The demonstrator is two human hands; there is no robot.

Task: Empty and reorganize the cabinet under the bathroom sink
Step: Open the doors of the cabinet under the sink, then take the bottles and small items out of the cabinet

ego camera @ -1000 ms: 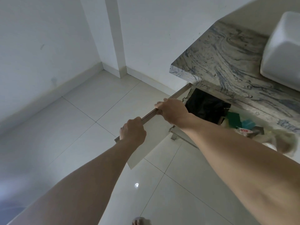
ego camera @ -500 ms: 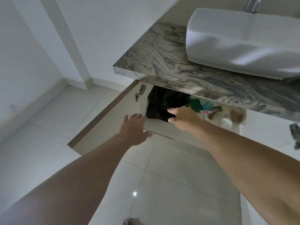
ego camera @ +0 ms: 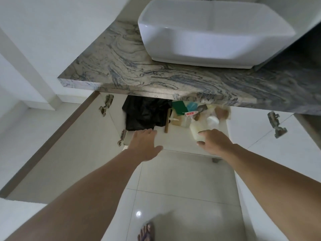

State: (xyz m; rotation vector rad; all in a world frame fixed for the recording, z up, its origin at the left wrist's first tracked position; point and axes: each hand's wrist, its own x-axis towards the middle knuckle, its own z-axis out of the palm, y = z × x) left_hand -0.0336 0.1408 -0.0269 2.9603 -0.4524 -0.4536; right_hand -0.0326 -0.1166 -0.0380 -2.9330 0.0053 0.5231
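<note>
The cabinet under the marble counter (ego camera: 139,73) stands with both doors open. A black plastic bag (ego camera: 144,112) fills its left side. To the right lie a wooden-handled tool (ego camera: 168,121), green (ego camera: 178,106) and blue (ego camera: 192,106) packs, a red-and-white labelled item (ego camera: 191,113) and a white-capped container (ego camera: 212,121). My left hand (ego camera: 145,145) reaches over the cabinet's front edge just below the bag, fingers straight, holding nothing. My right hand (ego camera: 215,143) grips the end of a pale yellow bottle (ego camera: 195,131) at the cabinet's front right.
The left door (ego camera: 52,146) is swung wide over the floor, hinges (ego camera: 106,105) showing; the right door (ego camera: 257,136) is open too. A white basin (ego camera: 208,32) sits on the counter. My sandalled foot (ego camera: 145,232) is on the tiled floor.
Both hands have left the left door, which has swung fully open. My right hand moved from the black bag rightward onto the pale bottle. My left hand reached in toward the bag.
</note>
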